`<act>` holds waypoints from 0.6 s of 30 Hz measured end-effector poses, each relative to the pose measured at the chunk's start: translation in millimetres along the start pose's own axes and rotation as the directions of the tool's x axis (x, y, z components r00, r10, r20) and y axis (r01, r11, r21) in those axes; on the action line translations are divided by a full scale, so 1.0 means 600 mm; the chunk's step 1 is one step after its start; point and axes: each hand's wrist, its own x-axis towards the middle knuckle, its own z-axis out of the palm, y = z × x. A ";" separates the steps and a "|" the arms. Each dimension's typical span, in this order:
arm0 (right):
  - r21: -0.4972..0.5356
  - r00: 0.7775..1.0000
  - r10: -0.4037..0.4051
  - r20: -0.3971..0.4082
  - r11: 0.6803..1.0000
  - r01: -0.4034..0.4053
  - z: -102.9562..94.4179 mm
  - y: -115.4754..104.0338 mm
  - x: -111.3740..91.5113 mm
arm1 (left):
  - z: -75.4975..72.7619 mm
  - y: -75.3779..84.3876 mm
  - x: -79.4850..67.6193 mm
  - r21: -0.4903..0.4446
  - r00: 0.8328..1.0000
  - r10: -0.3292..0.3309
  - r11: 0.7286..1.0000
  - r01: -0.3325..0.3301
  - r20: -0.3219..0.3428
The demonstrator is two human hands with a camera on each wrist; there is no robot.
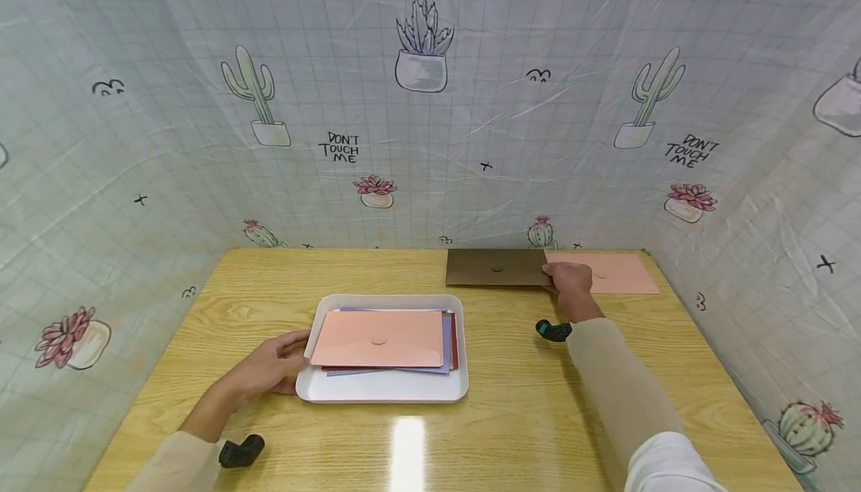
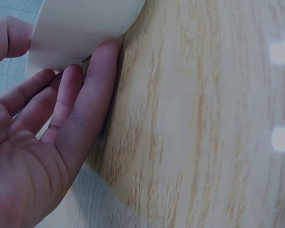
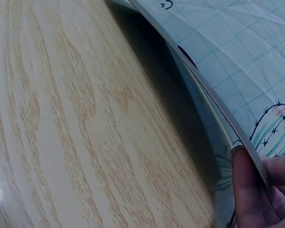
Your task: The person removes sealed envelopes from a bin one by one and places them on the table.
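Observation:
My right hand [image 1: 573, 280] pinches the right end of a dark brown envelope [image 1: 494, 268] at the back of the table. Seen from the right wrist, its fingers [image 3: 247, 185] hold the envelope's edge [image 3: 213, 97], which is raised above the table. A pink envelope [image 1: 625, 274] lies to the right, partly hidden by this hand. At the left end of a white tray [image 1: 383, 392], my left hand [image 1: 272, 365] holds the wall, thumb at the rim and fingers [image 2: 92, 90] against the outside. On the tray's pile, a pink envelope [image 1: 377, 339] lies uppermost.
Under the top envelope, purple [image 1: 446, 342] and red [image 1: 455, 340] ones show at the edges. The wooden table [image 1: 323, 447] meets a patterned curtain [image 1: 471, 140] at the back and sides.

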 end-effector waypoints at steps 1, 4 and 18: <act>-0.011 1.000 0.000 -0.004 1.000 0.000 0.000 0.000 0.000 | 0.000 0.000 0.000 0.001 1.000 0.000 1.000 0.000 0.000; -0.026 1.000 -0.004 -0.007 1.000 0.004 0.002 0.001 0.000 | 0.001 -0.001 0.000 0.003 1.000 0.000 1.000 0.000 -0.002; -0.113 0.993 -0.110 -0.044 0.988 0.104 0.007 0.011 -0.006 | 0.000 -0.002 0.001 -0.004 1.000 -0.007 1.000 0.007 -0.010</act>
